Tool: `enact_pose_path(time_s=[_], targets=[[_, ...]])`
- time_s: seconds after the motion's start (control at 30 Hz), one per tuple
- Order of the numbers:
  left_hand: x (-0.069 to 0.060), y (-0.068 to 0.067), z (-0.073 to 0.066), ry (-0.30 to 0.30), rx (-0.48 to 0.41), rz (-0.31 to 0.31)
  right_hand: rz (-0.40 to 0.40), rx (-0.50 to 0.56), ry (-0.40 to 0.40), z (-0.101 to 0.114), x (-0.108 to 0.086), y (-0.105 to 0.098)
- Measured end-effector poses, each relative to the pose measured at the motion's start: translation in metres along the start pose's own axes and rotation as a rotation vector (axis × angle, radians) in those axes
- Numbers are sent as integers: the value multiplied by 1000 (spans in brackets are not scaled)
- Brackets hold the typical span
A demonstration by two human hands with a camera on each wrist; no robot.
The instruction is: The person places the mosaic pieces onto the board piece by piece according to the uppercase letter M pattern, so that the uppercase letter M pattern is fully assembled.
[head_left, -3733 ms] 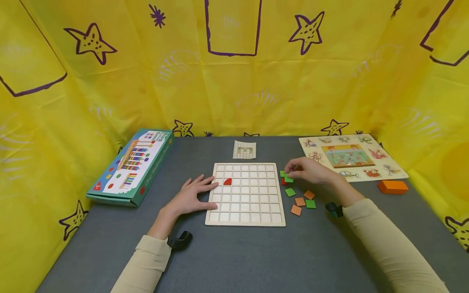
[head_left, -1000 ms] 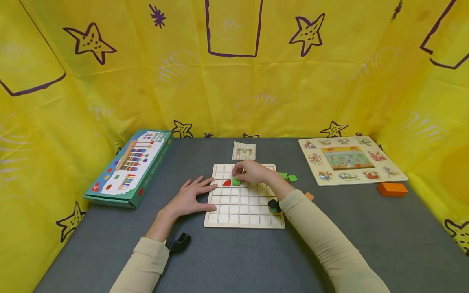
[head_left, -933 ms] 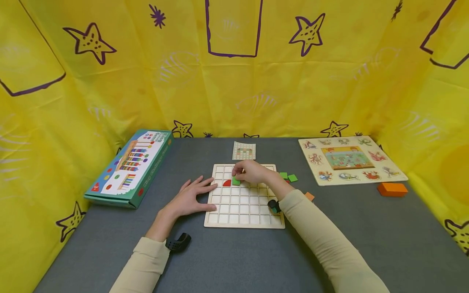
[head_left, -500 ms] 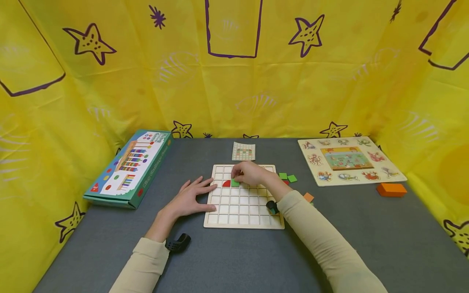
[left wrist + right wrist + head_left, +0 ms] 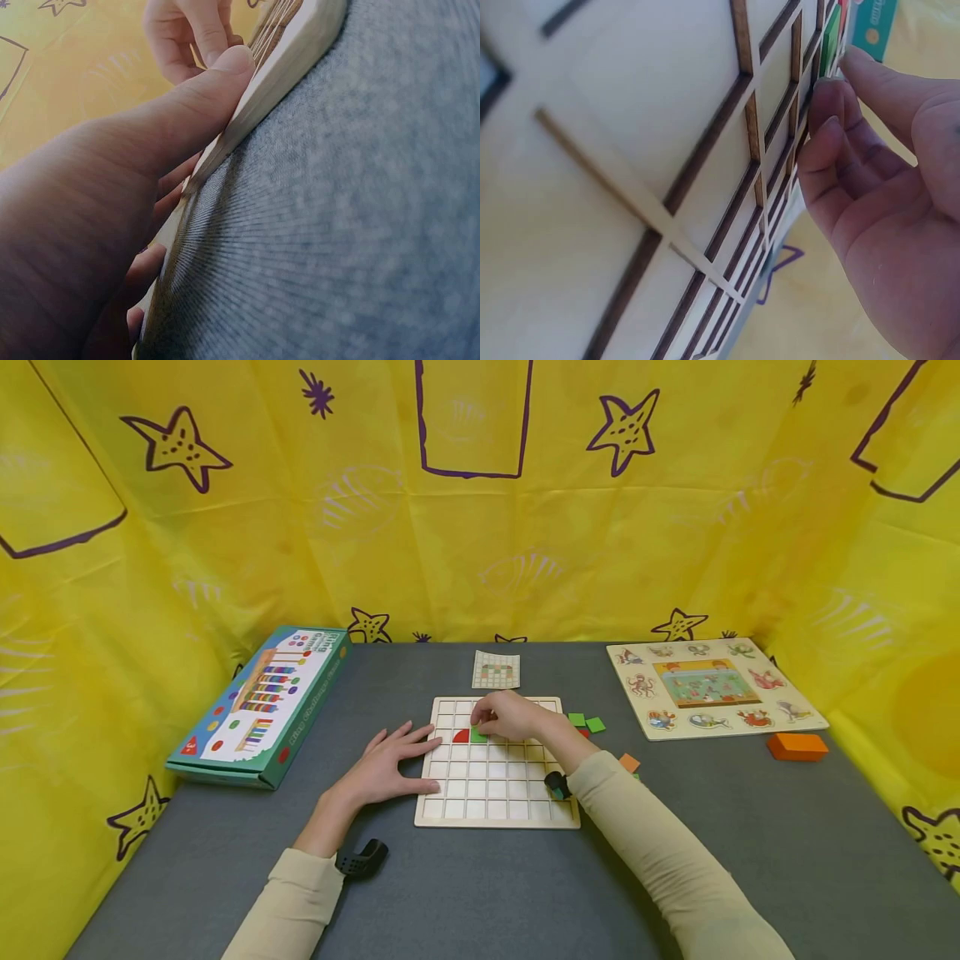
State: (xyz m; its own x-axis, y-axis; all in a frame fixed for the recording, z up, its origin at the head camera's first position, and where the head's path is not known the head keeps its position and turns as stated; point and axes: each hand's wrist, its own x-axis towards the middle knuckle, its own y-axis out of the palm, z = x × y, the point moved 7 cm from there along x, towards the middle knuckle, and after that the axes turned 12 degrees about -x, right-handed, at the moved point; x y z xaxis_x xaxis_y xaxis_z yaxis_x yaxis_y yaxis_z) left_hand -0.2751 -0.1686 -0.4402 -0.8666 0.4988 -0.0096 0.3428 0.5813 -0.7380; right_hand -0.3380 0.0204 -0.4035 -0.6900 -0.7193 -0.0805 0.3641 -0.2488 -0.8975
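Note:
A pale wooden grid board (image 5: pixel 497 824) lies flat, with a red quarter-circle piece (image 5: pixel 462 737) in one of its cells. Directly right of the red piece is a green square tile (image 5: pixel 478 736), which the curled fingertips of the right hand (image 5: pixel 510 714) pinch at the board's surface. In the right wrist view, thumb and fingers of the right hand (image 5: pixel 900 187) meet at the edge of the green tile (image 5: pixel 829 37). Fingers spread, the left hand (image 5: pixel 382 772) rests on the board's left edge; in the left wrist view its thumb (image 5: pixel 187 112) lies along the rim (image 5: pixel 277 82).
Loose green tiles (image 5: pixel 595 725) and an orange one (image 5: pixel 629 763) lie right of the board, partly behind the right forearm. A small pattern card (image 5: pixel 496 670) is behind it. A game box (image 5: pixel 262 706) stands left; an animal puzzle (image 5: pixel 633 702) and orange block (image 5: pixel 797 747) lie right.
The right hand has gone from the loose tiles to the board with a green tile, which has since come down flatter beside the red piece. The left hand has stayed at the edge.

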Motion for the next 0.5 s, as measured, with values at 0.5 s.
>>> enact_pose_path(time_s=[0.5], targets=[[-1, -1, -2, 10, -13, 5, -25, 45, 13, -7, -17, -14]])
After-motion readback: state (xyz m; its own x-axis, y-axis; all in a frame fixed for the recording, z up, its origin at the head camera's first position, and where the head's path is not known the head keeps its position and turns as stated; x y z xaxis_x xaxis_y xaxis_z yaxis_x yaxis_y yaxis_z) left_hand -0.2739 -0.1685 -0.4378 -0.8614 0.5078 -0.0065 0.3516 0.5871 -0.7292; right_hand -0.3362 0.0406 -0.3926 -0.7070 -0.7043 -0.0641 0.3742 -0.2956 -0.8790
